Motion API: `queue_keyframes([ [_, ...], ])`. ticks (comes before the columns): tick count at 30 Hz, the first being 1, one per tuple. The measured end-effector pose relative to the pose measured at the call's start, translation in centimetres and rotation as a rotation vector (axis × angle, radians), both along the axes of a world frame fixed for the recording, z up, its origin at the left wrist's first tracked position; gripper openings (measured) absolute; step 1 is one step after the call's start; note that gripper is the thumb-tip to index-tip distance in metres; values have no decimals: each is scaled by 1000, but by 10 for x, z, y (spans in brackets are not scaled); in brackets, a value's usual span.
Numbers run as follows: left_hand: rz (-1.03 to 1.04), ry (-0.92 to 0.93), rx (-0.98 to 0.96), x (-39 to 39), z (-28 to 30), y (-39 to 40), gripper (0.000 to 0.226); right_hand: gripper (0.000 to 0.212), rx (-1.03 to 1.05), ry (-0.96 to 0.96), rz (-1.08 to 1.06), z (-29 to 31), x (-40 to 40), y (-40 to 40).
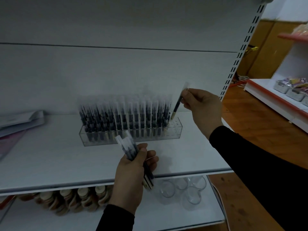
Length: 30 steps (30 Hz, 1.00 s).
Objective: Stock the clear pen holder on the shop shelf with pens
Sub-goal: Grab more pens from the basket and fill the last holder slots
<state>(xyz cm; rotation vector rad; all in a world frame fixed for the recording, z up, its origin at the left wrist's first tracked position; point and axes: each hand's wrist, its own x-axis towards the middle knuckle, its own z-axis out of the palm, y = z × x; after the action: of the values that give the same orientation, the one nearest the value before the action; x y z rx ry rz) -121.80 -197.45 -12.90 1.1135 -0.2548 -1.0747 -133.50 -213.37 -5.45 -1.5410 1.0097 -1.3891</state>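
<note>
A clear pen holder [175,130] stands on the white shelf [50,157], filled with several dark pens with clear caps [123,114] across all but its right end. My right hand [203,105] pinches one dark pen [177,105] near its cap, tilted, its pale lower tip just above the holder's right end. In front of the holder, my left hand [131,174] grips a bundle of several similar pens [131,150], caps pointing up and away from me.
Paper packets [18,122] lie at the shelf's left. On the lower shelf sit several clear glasses [181,189] and a row of round brownish items [75,199]. A slotted upright [240,52] bounds the shelf on the right; another shelving unit [283,100] stands beyond.
</note>
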Motion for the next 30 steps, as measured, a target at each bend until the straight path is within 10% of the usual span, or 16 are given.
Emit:
queue_keyframes([
  [17,-14,20,1,1,2,0,14,25,-153,420,-15,-11,12,-2],
  [30,-21,38,13,1,2,-2,14,23,-55,370,-9,-25,14,3],
])
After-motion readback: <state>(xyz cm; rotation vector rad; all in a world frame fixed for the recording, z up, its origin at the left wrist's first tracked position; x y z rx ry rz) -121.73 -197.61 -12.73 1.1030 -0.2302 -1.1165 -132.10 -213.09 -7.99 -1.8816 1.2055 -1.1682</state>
